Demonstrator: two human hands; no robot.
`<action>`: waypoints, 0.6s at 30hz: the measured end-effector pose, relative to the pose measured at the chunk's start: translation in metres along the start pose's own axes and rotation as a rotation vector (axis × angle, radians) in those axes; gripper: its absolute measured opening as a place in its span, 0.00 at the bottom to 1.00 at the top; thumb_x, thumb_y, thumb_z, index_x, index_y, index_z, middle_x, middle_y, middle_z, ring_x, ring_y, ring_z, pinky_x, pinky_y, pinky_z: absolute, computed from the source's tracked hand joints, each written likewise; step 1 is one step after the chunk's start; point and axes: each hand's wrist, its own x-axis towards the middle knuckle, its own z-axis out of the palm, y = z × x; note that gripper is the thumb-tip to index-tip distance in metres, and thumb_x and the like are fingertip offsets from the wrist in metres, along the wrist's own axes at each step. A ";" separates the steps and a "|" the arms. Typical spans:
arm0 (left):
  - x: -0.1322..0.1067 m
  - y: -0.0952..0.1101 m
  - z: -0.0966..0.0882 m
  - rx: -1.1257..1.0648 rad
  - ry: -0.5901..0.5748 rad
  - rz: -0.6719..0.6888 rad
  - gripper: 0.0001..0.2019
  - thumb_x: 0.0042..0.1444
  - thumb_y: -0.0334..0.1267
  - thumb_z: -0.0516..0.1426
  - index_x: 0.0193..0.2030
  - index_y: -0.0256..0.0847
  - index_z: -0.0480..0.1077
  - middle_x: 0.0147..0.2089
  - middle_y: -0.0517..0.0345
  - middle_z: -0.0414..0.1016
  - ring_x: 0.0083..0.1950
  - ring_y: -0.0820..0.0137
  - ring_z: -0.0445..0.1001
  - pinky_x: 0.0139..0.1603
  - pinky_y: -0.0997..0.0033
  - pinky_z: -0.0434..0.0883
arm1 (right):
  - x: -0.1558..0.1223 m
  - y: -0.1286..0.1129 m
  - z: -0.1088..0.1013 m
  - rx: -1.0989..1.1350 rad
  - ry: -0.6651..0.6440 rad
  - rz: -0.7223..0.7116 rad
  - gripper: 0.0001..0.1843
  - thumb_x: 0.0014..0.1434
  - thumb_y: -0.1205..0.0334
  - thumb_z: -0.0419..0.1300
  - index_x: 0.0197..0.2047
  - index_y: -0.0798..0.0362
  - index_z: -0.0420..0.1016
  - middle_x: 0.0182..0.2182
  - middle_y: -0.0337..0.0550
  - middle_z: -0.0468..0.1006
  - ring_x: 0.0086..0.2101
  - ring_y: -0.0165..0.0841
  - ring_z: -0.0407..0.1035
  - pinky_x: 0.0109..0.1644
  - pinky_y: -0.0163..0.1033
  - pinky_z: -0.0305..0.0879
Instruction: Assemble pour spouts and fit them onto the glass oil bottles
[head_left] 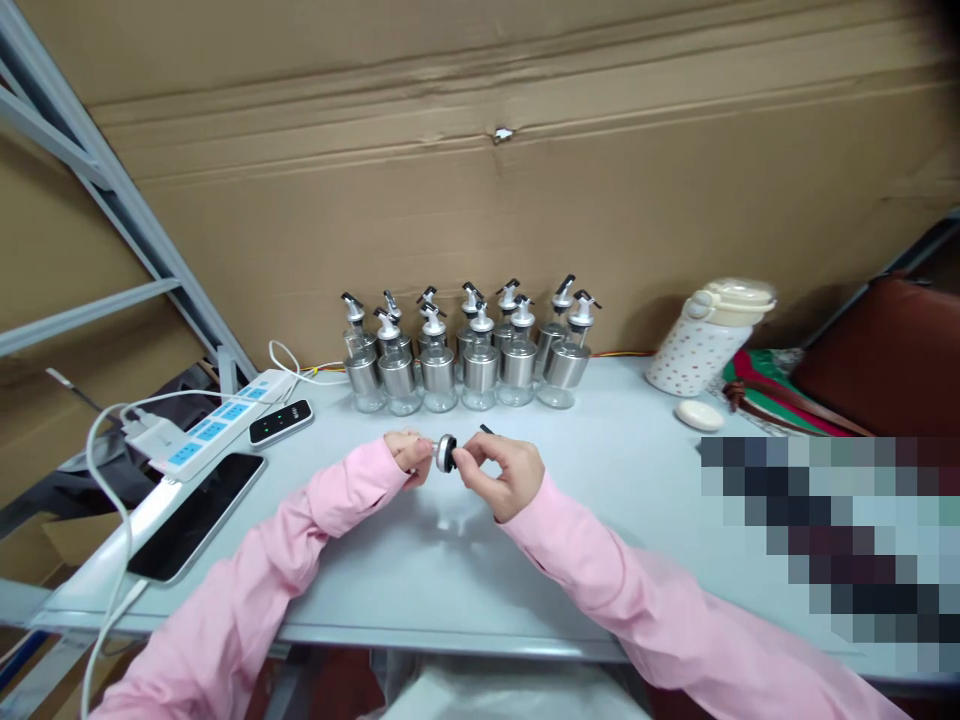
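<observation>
Above the middle of the table, my left hand (412,458) pinches a pourer cap (445,453) with a silver collar and a black underside. The cap lies on its side, black end turned to the right. My right hand (504,475) has thumb and forefinger pressed together at that black end; whether they grip the cap or some small part, I cannot make out. A small dark piece (487,429) shows just behind my right fingers. Beyond both hands stand glass oil bottles (480,375) with steel bands, in two rows, each topped with a similar silver-and-black pourer.
To the left lie a power strip (217,430), a small black device (281,423), a phone (196,518) and white cables. A tilted white flask (701,345), a white oval object (699,415) and a brown bag (885,350) are right. Cardboard (450,210) walls the back.
</observation>
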 end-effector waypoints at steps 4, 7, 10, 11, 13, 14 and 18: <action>-0.002 -0.003 -0.001 -0.189 -0.084 -0.129 0.30 0.56 0.62 0.35 0.17 0.40 0.55 0.10 0.65 0.52 0.13 0.78 0.51 0.20 0.72 0.55 | 0.000 0.001 0.000 -0.165 0.048 -0.212 0.13 0.54 0.59 0.51 0.19 0.53 0.63 0.18 0.39 0.72 0.21 0.27 0.64 0.29 0.32 0.59; -0.002 -0.008 -0.002 -0.294 -0.131 -0.196 0.30 0.54 0.63 0.36 0.14 0.41 0.49 0.09 0.63 0.53 0.12 0.78 0.51 0.18 0.73 0.53 | 0.001 0.005 0.002 -0.216 0.077 -0.326 0.14 0.55 0.59 0.51 0.20 0.52 0.62 0.17 0.38 0.71 0.20 0.27 0.64 0.29 0.33 0.59; -0.001 -0.010 -0.002 -0.376 -0.171 -0.229 0.30 0.53 0.65 0.37 0.13 0.42 0.43 0.08 0.61 0.54 0.12 0.78 0.51 0.19 0.72 0.55 | 0.002 0.009 0.004 -0.254 0.127 -0.433 0.14 0.56 0.60 0.51 0.20 0.52 0.61 0.16 0.37 0.71 0.20 0.27 0.64 0.30 0.34 0.58; -0.001 -0.010 -0.002 -0.400 -0.181 -0.237 0.30 0.53 0.64 0.37 0.13 0.42 0.42 0.08 0.61 0.54 0.12 0.78 0.51 0.19 0.72 0.55 | 0.002 0.010 0.004 -0.268 0.138 -0.466 0.13 0.56 0.61 0.51 0.20 0.52 0.61 0.17 0.37 0.70 0.20 0.26 0.64 0.30 0.34 0.58; -0.002 -0.009 -0.003 -0.441 -0.190 -0.248 0.29 0.54 0.63 0.38 0.13 0.42 0.43 0.08 0.61 0.54 0.12 0.78 0.51 0.19 0.71 0.55 | 0.003 0.011 0.004 -0.300 0.155 -0.522 0.13 0.56 0.61 0.52 0.21 0.53 0.61 0.17 0.37 0.70 0.20 0.26 0.64 0.30 0.34 0.58; -0.003 -0.008 -0.004 -0.455 -0.189 -0.251 0.28 0.55 0.62 0.38 0.14 0.42 0.43 0.09 0.61 0.55 0.13 0.78 0.51 0.19 0.71 0.55 | 0.003 0.012 0.003 -0.316 0.164 -0.546 0.12 0.56 0.62 0.52 0.22 0.53 0.62 0.17 0.37 0.71 0.20 0.26 0.63 0.30 0.34 0.57; -0.005 -0.006 -0.006 -0.541 -0.206 -0.249 0.27 0.57 0.58 0.40 0.15 0.42 0.44 0.09 0.62 0.56 0.14 0.77 0.52 0.23 0.69 0.58 | 0.005 0.014 0.002 -0.379 0.190 -0.655 0.10 0.56 0.62 0.53 0.24 0.53 0.63 0.19 0.38 0.72 0.21 0.27 0.64 0.30 0.35 0.56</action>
